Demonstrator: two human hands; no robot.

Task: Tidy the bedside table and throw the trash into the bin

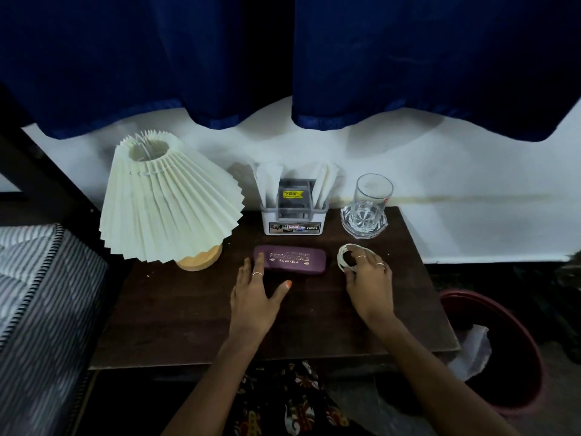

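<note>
Hands: both are stretched forward over the dark bedside table [188,325], palms down, forearms entering from the lower edge of the view
Left hand [256,297]: it is laid flat with fingers spread and straight; the fingertips are placed on the left end of the purple spectacle case [290,259], the thumb is pointed to the right along the near edge of the case; nothing is grasped, the case is only touched
Right hand [371,278]: the wrist is bent a little to the left, the fingers are curled over a coiled white cable [345,256]; the coil is held between thumb and fingers at its right side, and it is resting on the table, just right of the case
Spectacle case: it is lying closed near the middle of the table, long side toward the person, gold letters on the lid
Lamp [166,199]: a pleated cream shade on a wooden base is seen at the back left corner
Organiser box [294,212]: it is standing behind the case at the wall, white papers are kept upright in it
Glass [371,199]: an upright clear tumbler is set on a cut-glass coaster at the back right
Bin [515,335]: a dark red bin is standing on the floor right of the table, with crumpled white trash [474,350] inside it
Bed [37,294]: striped bedding is seen at the left
</note>
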